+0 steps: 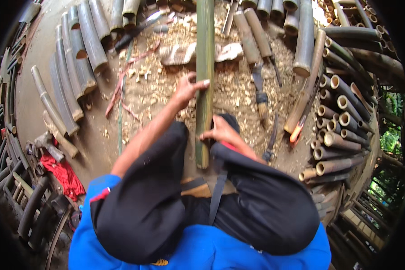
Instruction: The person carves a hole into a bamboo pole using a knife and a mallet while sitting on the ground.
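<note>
A long green length of bamboo (205, 54) runs from the far edge of the view down between my knees, its near end close to my lap. My left hand (187, 91) grips its left side, the thumb lying across the face. Closer to me, my right hand (224, 131) is closed round the right edge near the lower end, fingertips reaching over the front. Beyond my left hand, the bamboo passes over a pale, rough block (177, 55) on the ground.
Wood shavings (153, 90) cover the ground ahead. To the right lie a knife (259, 87), a dark curved blade (272, 139) and an orange-handled tool (296, 130). Cut bamboo tubes (90, 36) lie at left; more are stacked (339, 139) at right. A red cloth (63, 175) lies left.
</note>
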